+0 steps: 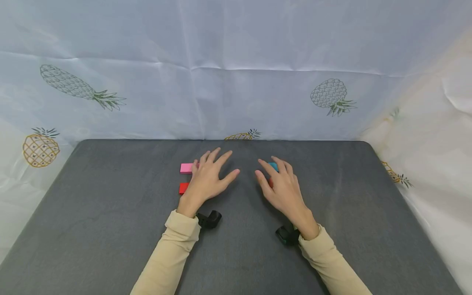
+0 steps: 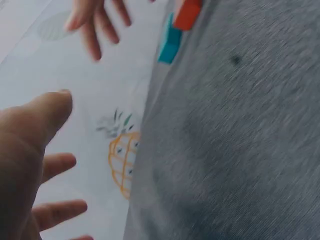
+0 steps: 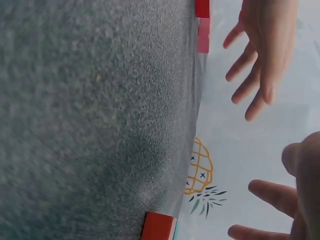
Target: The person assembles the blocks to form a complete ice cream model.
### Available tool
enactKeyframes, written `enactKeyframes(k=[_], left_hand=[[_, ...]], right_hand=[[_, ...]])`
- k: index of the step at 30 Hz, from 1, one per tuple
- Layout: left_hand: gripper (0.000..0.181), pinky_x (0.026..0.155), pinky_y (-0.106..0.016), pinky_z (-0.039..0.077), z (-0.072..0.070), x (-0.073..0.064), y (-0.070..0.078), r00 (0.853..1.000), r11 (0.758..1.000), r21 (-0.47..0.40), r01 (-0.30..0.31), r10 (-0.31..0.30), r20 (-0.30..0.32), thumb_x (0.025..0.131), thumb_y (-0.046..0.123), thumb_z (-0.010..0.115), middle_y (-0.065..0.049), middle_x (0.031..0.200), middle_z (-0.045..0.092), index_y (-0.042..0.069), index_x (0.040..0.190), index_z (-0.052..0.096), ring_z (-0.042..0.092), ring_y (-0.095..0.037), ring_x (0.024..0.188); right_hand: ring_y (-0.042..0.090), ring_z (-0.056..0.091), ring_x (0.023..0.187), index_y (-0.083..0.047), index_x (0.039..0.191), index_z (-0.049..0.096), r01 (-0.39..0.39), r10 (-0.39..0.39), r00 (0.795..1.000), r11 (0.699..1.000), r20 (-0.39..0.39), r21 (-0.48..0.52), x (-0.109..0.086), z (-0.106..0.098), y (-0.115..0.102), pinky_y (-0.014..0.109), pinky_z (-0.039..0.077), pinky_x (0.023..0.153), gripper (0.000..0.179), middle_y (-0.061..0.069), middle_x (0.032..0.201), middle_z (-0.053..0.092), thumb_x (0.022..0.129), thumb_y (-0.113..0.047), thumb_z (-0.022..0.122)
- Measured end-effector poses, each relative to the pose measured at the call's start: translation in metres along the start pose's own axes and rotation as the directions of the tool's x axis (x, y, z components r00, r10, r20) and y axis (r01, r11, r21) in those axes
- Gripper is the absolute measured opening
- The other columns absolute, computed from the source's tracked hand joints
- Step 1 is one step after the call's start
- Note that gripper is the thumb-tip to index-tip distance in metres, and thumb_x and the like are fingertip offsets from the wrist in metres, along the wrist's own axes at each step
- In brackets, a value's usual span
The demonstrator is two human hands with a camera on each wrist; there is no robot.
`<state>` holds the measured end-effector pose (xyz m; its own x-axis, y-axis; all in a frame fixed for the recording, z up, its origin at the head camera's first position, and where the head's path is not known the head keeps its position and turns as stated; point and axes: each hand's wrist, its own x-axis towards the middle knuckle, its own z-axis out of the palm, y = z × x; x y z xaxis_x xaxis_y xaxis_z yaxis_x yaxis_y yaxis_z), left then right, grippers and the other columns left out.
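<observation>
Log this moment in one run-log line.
left hand: empty, above pink block, red block | right hand: empty, above blue block, orange-red block | blocks on table

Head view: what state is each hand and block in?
Left hand: fingers spread, holding nothing.
Right hand: fingers spread, holding nothing.
Pink block: on table, partly hidden.
Red block: on table, partly hidden.
Blue block: on table, partly hidden.
Orange-red block: on table, partly hidden.

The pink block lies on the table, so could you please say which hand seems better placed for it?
Probably the left hand: in the head view it partly covers the pink block, while the right hand is farther across, nearer the blue block.
</observation>
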<state>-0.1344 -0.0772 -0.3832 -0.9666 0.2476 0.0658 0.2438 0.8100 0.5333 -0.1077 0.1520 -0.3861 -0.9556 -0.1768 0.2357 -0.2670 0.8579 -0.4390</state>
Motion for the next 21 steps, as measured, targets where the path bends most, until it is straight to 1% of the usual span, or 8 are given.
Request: enactKeyframes(k=[2, 5, 7, 10, 14, 17, 21], left_hand=[[0.064, 0.115, -0.074, 0.024, -0.004, 0.0, -0.005, 1.0, 0.999, -0.032, -0.005, 0.004, -0.026, 0.098, 0.052, 0.061, -0.015, 0.164, 0.037, 0.025, 0.155, 0.047, 0.031, -0.044, 0.151], [0.061, 0.112, -0.069, 0.033, -0.01, 0.0, -0.012, 0.997, 0.997, -0.073, -0.032, 0.027, -0.07, 0.098, 0.044, 0.066, -0.016, 0.159, 0.043, 0.02, 0.151, 0.051, 0.039, -0.044, 0.145], [0.059, 0.109, -0.066, 0.038, -0.014, 0.0, -0.017, 0.994, 0.994, -0.091, -0.057, 0.047, -0.099, 0.097, 0.039, 0.069, -0.018, 0.156, 0.047, 0.016, 0.149, 0.054, 0.043, -0.045, 0.141], [0.056, 0.104, -0.066, 0.04, -0.02, -0.001, -0.024, 0.991, 0.992, -0.11, -0.068, 0.054, -0.122, 0.097, 0.035, 0.071, -0.019, 0.152, 0.05, 0.014, 0.147, 0.057, 0.046, -0.045, 0.136], [0.052, 0.097, -0.068, 0.041, -0.027, -0.003, -0.033, 0.992, 0.99, -0.125, -0.063, 0.047, -0.121, 0.097, 0.033, 0.07, -0.017, 0.149, 0.053, 0.013, 0.144, 0.059, 0.047, -0.044, 0.135], [0.05, 0.099, -0.071, 0.04, -0.031, -0.004, -0.041, 0.992, 0.988, -0.139, -0.068, 0.052, -0.112, 0.097, 0.03, 0.07, -0.017, 0.148, 0.055, 0.011, 0.142, 0.06, 0.046, -0.045, 0.137], [0.049, 0.101, -0.073, 0.038, -0.034, -0.005, -0.05, 0.994, 0.987, -0.148, -0.057, 0.043, -0.098, 0.097, 0.026, 0.071, -0.016, 0.148, 0.055, 0.01, 0.142, 0.06, 0.047, -0.045, 0.136]], right_hand=[[0.048, 0.043, 0.141, -0.017, 0.142, 0.062, 0.002, -0.001, 1.0, 0.999, -0.03, 0.036, -0.001, 0.0, 0.001, 0.071, 0.043, 0.102, 0.046, 0.023, 0.152, 0.05, 0.105, -0.042, 0.055], [0.045, 0.047, 0.137, -0.015, 0.138, 0.065, 0.003, 0.002, 0.998, 0.996, -0.067, 0.084, -0.002, 0.001, 0.002, 0.068, 0.046, 0.1, 0.042, 0.021, 0.146, 0.054, 0.104, -0.038, 0.058], [0.043, 0.049, 0.134, -0.015, 0.137, 0.067, 0.002, 0.007, 0.996, 0.995, -0.085, 0.1, -0.004, 0.001, 0.002, 0.065, 0.049, 0.094, 0.04, 0.02, 0.144, 0.056, 0.104, -0.036, 0.059], [0.04, 0.053, 0.128, -0.014, 0.135, 0.068, 0.001, 0.012, 0.994, 0.992, -0.109, 0.125, -0.006, 0.001, 0.003, 0.061, 0.052, 0.087, 0.038, 0.019, 0.14, 0.059, 0.103, -0.035, 0.06], [0.035, 0.06, 0.113, -0.013, 0.13, 0.071, 0.019, 0.006, 0.989, 0.986, -0.149, 0.168, -0.009, -0.001, 0.005, 0.051, 0.053, 0.077, 0.034, 0.015, 0.129, 0.064, 0.102, -0.031, 0.063], [0.032, 0.064, 0.103, -0.012, 0.126, 0.073, 0.041, -0.006, 0.985, 0.978, -0.171, 0.204, -0.012, -0.002, 0.006, 0.043, 0.052, 0.071, 0.031, 0.011, 0.123, 0.067, 0.101, -0.028, 0.064], [0.021, 0.067, 0.082, -0.01, 0.119, 0.075, 0.054, -0.006, 0.982, 0.967, -0.19, 0.248, -0.016, -0.004, 0.008, 0.036, 0.053, 0.066, 0.024, 0.007, 0.107, 0.069, 0.1, -0.023, 0.067]])
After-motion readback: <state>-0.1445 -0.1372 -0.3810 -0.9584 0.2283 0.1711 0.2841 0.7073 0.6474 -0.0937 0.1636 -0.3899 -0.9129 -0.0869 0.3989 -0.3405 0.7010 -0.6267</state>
